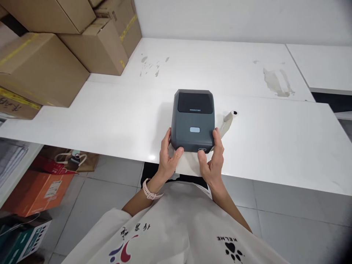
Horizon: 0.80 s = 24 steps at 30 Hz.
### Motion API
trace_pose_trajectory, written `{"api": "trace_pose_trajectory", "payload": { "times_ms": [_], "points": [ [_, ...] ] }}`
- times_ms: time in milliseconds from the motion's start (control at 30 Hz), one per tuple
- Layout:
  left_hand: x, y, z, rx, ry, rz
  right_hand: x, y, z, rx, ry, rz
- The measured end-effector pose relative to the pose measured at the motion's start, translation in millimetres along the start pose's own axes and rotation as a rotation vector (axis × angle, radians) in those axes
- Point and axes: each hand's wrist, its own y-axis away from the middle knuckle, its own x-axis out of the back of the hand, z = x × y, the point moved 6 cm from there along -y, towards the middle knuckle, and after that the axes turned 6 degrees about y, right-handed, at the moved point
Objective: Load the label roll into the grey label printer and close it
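At the front of the white table [123, 121], near its edge, the grey device [194, 121] sits between the person's two hands. The left hand [167, 161] grips its left side, thumb at the near left corner; the right hand [212, 163] grips its right side, thumb against the near face. Whether the device rests on the table or is held just above it, I cannot tell.

The edge looks the main hazard: a loose hold and a pull backwards could drop the device to the floor [107, 194]. Both hands grip towards the near end, so a heavy far end might tip. On the right, a pale strip [226, 129] trails from a small roll [228, 116]; it could catch under the device and crease.
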Motion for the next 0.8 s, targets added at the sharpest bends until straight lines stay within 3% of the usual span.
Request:
{"api": "trace_pose_trajectory", "payload": {
  "times_ms": [233,400,467,600,733,800],
  "points": [
    [5,-4,14,-0.188,-0.175,0.074,9,-5,-2,-0.038,-0.147,-0.027],
    [11,-41,34,-0.3,-0.037,0.147,23,-57,-17,0.221,-0.22,0.069],
    [14,-69,36,-0.273,-0.027,0.177,24,-93,-25,0.343,-0.226,0.12],
    [6,-118,19,-0.034,-0.093,-0.04,15,-170,-30,0.372,-0.11,0.199],
    [-1,-133,-1,0.167,-0.037,-0.184,6,-233,-24,0.346,-0.027,0.224],
    [-1,-136,-4,0.184,-0.028,-0.156,-1,-254,-24,0.371,-0.024,0.113]
  ]
}}
